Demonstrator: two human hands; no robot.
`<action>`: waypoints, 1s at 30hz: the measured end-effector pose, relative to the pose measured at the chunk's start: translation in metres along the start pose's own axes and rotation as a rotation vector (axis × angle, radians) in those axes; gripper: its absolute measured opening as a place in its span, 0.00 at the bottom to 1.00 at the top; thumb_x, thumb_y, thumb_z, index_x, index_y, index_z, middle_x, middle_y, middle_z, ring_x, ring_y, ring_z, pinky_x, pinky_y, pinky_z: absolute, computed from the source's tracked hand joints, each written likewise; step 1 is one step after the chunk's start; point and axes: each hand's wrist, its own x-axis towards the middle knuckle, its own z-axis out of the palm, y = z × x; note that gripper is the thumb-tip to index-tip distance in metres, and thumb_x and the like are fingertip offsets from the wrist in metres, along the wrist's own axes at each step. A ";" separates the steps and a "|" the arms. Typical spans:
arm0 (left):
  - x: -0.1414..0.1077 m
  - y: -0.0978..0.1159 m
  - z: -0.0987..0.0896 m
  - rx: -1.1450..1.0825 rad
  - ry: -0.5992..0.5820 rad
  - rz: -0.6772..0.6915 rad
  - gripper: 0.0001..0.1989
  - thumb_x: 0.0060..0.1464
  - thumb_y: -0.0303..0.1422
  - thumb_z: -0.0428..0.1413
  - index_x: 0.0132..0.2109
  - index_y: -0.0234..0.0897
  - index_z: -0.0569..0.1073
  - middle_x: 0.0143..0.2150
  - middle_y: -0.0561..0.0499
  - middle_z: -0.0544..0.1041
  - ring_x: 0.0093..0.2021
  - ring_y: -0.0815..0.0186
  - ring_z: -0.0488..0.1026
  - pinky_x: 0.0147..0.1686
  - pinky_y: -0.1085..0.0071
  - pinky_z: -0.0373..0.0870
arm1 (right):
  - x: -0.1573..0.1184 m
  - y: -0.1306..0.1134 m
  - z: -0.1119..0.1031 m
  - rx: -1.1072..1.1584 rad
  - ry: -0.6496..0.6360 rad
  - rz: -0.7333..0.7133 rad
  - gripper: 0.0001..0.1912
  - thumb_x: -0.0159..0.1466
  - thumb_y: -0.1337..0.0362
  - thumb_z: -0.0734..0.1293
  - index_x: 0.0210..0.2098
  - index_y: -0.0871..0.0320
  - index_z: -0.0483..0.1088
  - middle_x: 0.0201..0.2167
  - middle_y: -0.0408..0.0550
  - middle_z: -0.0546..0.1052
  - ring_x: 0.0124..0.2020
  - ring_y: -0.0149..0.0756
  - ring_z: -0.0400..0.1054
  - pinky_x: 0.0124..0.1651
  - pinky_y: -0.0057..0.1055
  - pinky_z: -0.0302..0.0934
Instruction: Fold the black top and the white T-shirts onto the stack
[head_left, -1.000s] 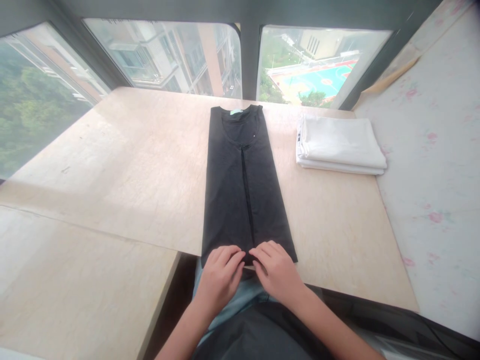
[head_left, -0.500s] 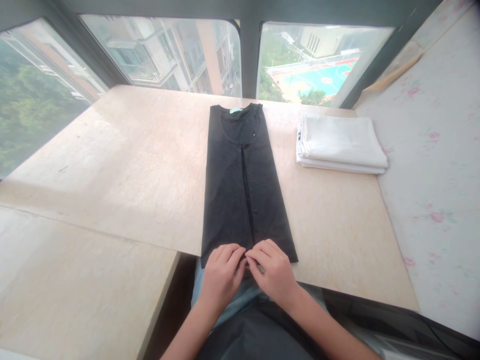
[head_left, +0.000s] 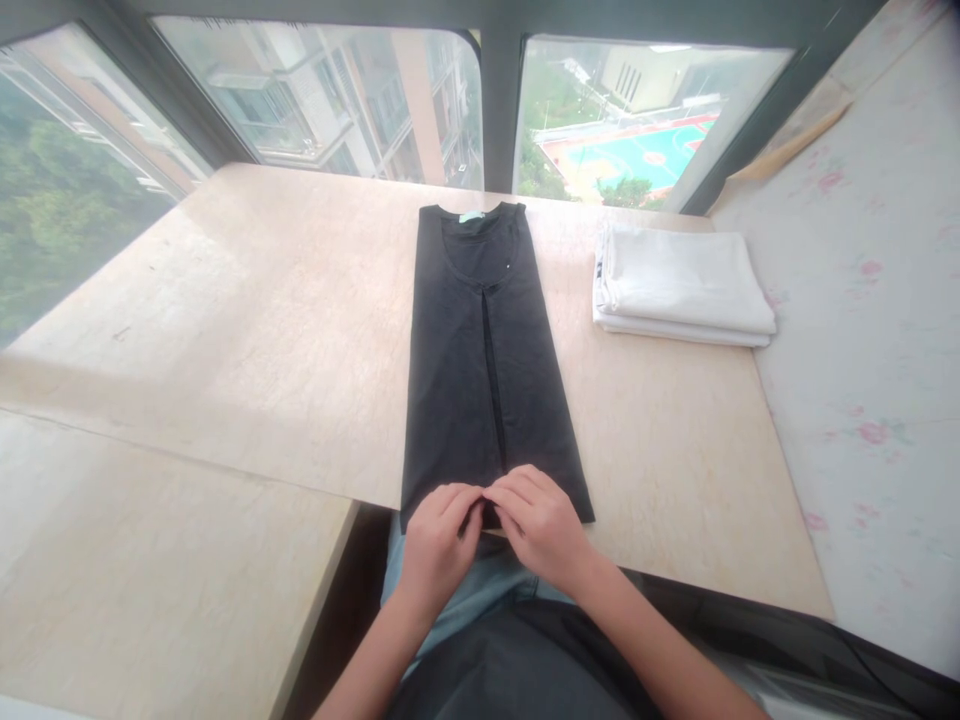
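A black shirt [head_left: 451, 370] lies on the pale tabletop, folded into a long narrow panel. Its round neckline faces the window, and a gap runs down the middle between its folded sides. At its near end, my left hand [head_left: 441, 535] is closed, with thumb and fingers pinched at the hem. Just beside it, my right hand [head_left: 546, 525] is closed in the same way, its fingertips nearly touching those of the left. The bit of cloth between the fingertips is mostly hidden by the fingers.
A folded stack of white cloth [head_left: 682, 285] sits at the back right, near a flower-patterned wall covering [head_left: 862, 380]. Windows border the table [head_left: 285, 340] at the back. To the left, a second tabletop [head_left: 172, 580] extends toward me, with a dark gap beside it.
My right hand has shifted slightly up and left, its fingers now lying a little over the left fingertips. The shirt and white stack stay in place.
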 end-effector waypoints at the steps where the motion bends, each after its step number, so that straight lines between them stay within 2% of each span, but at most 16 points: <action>1: 0.000 0.000 -0.001 0.017 0.000 0.011 0.10 0.62 0.25 0.52 0.47 0.39 0.74 0.42 0.48 0.79 0.41 0.64 0.74 0.43 0.65 0.74 | 0.000 0.000 0.001 -0.002 0.009 -0.008 0.14 0.67 0.74 0.62 0.48 0.56 0.74 0.40 0.49 0.78 0.43 0.37 0.69 0.49 0.38 0.69; 6: -0.007 -0.008 -0.010 0.198 0.006 0.094 0.14 0.60 0.23 0.54 0.52 0.37 0.73 0.46 0.46 0.78 0.45 0.61 0.73 0.46 0.62 0.73 | 0.002 -0.005 -0.001 0.063 0.090 -0.017 0.13 0.67 0.74 0.62 0.45 0.56 0.75 0.39 0.48 0.78 0.41 0.36 0.71 0.46 0.37 0.70; 12: -0.028 -0.035 -0.035 0.322 0.115 0.070 0.20 0.57 0.17 0.52 0.54 0.37 0.72 0.47 0.45 0.76 0.47 0.61 0.73 0.50 0.64 0.71 | 0.000 -0.015 -0.006 0.101 0.171 -0.116 0.17 0.64 0.78 0.64 0.48 0.56 0.74 0.40 0.49 0.79 0.41 0.37 0.70 0.44 0.36 0.71; 18: -0.044 -0.052 -0.050 0.383 0.163 0.039 0.19 0.57 0.18 0.53 0.53 0.38 0.73 0.47 0.45 0.75 0.47 0.61 0.74 0.50 0.65 0.71 | -0.007 -0.014 0.001 0.119 0.231 -0.178 0.21 0.61 0.80 0.65 0.51 0.57 0.72 0.41 0.49 0.79 0.42 0.37 0.70 0.44 0.36 0.71; 21: -0.049 -0.054 -0.047 0.426 0.140 -0.014 0.18 0.57 0.19 0.51 0.52 0.37 0.73 0.48 0.45 0.75 0.47 0.61 0.75 0.49 0.66 0.71 | -0.012 -0.010 0.011 0.082 0.188 -0.175 0.18 0.62 0.79 0.65 0.48 0.58 0.73 0.40 0.49 0.79 0.41 0.37 0.70 0.43 0.35 0.70; 25: -0.054 -0.056 -0.042 0.463 0.094 -0.086 0.19 0.56 0.19 0.51 0.52 0.38 0.73 0.49 0.46 0.75 0.47 0.61 0.75 0.47 0.67 0.72 | -0.020 -0.004 0.021 -0.014 0.038 -0.132 0.13 0.65 0.77 0.63 0.46 0.59 0.74 0.39 0.49 0.79 0.42 0.38 0.70 0.42 0.36 0.67; 27: -0.054 -0.056 -0.042 0.462 0.079 -0.089 0.19 0.56 0.19 0.51 0.53 0.38 0.72 0.49 0.45 0.75 0.47 0.60 0.74 0.46 0.67 0.72 | -0.024 -0.003 0.021 -0.022 -0.010 -0.126 0.13 0.66 0.76 0.63 0.47 0.59 0.73 0.41 0.50 0.79 0.43 0.38 0.70 0.43 0.37 0.67; 30: -0.052 -0.054 -0.047 0.444 0.070 -0.043 0.20 0.56 0.20 0.52 0.54 0.37 0.72 0.49 0.44 0.75 0.48 0.59 0.73 0.50 0.63 0.71 | -0.029 -0.001 0.011 -0.004 -0.003 -0.131 0.15 0.65 0.75 0.64 0.50 0.59 0.72 0.46 0.51 0.78 0.48 0.39 0.69 0.48 0.39 0.67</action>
